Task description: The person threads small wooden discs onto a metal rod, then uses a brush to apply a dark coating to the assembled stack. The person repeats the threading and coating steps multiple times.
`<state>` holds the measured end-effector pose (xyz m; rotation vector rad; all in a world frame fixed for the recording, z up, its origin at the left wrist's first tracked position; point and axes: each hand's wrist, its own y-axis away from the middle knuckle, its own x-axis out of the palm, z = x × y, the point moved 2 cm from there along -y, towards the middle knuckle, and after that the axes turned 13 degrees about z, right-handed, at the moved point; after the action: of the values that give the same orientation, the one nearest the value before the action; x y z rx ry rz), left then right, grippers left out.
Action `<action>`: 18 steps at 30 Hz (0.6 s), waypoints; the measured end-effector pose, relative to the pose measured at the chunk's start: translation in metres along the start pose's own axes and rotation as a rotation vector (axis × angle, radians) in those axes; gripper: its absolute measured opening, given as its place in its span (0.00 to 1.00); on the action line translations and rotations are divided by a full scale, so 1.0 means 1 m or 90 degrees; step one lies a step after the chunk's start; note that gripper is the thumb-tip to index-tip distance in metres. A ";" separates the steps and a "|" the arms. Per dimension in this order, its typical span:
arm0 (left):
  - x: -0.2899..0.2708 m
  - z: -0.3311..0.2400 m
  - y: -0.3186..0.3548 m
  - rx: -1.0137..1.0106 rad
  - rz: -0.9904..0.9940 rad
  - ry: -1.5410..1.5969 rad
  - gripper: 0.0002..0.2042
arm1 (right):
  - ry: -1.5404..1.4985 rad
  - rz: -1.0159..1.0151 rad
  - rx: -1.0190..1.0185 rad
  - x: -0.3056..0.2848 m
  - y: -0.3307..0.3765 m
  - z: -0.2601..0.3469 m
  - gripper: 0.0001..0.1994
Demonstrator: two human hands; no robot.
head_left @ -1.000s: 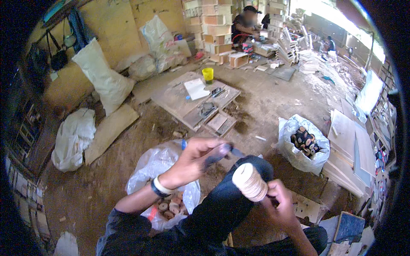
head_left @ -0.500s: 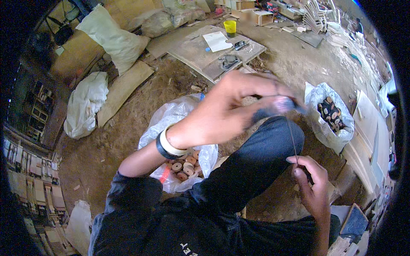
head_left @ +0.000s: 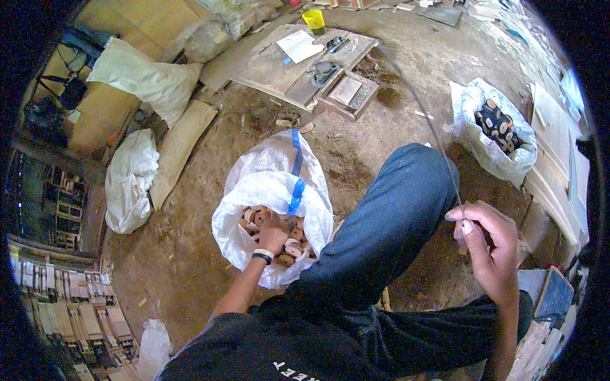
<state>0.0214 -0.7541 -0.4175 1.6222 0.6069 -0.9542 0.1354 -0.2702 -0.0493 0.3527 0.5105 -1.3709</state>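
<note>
Wooden rings (head_left: pixel 289 244), pale and reddish, heaped inside open white sack (head_left: pixel 270 190) on dirt floor just beside bent knee. Left hand (head_left: pixel 272 236) down in that sack among rings, fingers curled; whether closed on one, cannot tell. Right hand (head_left: pixel 488 244) pinching thin wire (head_left: pixel 424 120), held up and taut, probably ready for threading. Farther right, second white bag (head_left: pixel 492 143) holding dark rings. Beyond, low wooden board (head_left: pixel 298 63) with yellow cup (head_left: pixel 314 21).
</note>
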 end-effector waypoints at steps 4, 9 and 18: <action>-0.004 0.003 -0.015 0.007 -0.003 0.045 0.19 | 0.036 -0.026 -0.001 0.001 0.001 0.001 0.07; -0.020 0.010 -0.031 0.028 -0.021 0.065 0.19 | 0.019 -0.044 -0.006 -0.001 0.003 0.000 0.08; -0.046 0.020 -0.015 0.062 -0.001 0.159 0.18 | 0.022 -0.044 0.002 -0.003 -0.001 -0.002 0.07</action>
<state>-0.0205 -0.7648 -0.3888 1.8450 0.7400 -0.7978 0.1333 -0.2669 -0.0489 0.3654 0.5538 -1.4340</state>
